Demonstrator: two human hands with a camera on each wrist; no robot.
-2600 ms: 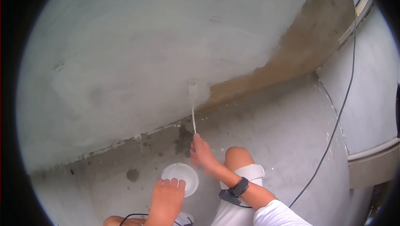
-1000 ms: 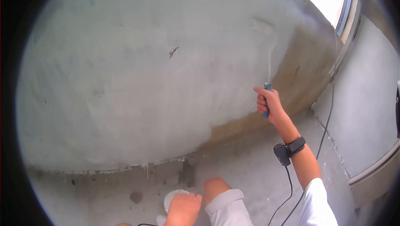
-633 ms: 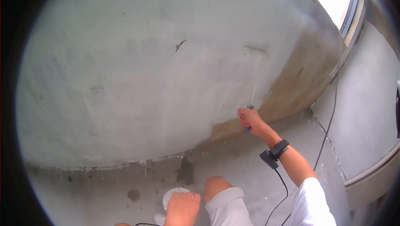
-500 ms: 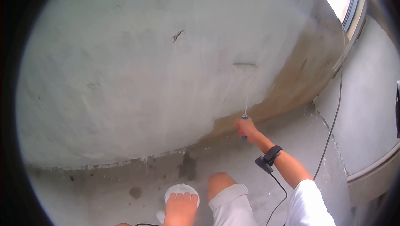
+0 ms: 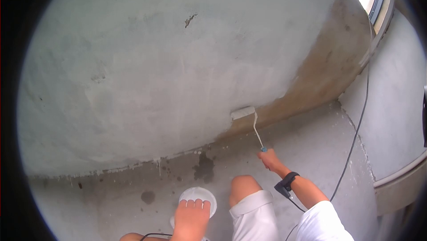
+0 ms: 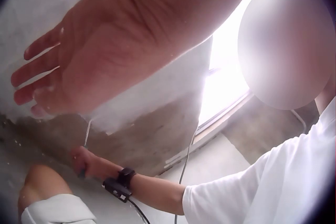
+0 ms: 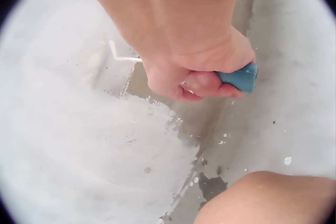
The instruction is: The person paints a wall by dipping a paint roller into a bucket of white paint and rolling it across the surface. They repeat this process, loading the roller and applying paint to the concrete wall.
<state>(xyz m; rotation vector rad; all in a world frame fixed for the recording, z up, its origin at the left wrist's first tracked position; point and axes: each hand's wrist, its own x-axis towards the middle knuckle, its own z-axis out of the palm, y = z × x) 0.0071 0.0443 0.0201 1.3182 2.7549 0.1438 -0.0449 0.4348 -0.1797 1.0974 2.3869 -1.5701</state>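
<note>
Apparently mid-coating, the right hand (image 5: pixel 269 158), wrapped round the blue handle (image 7: pixel 241 78), is holding the roller (image 5: pixel 243 113) against the wall (image 5: pixel 155 85) beside the brown patch (image 5: pixel 320 70), the open left hand (image 5: pixel 191 218) is hanging near the white tub (image 5: pixel 198 191), and the next stroke is probably needing even pressure.

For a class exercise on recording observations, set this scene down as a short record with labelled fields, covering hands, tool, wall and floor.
Right hand: right hand grips the blue handle
Tool: paint roller, at the lower edge of the pale coating
Left hand: left hand open, over a round white container; contact unclear
Wall: mostly pale coating; brown area at right and along the lower edge
Floor: grey floor with dark stains
</note>
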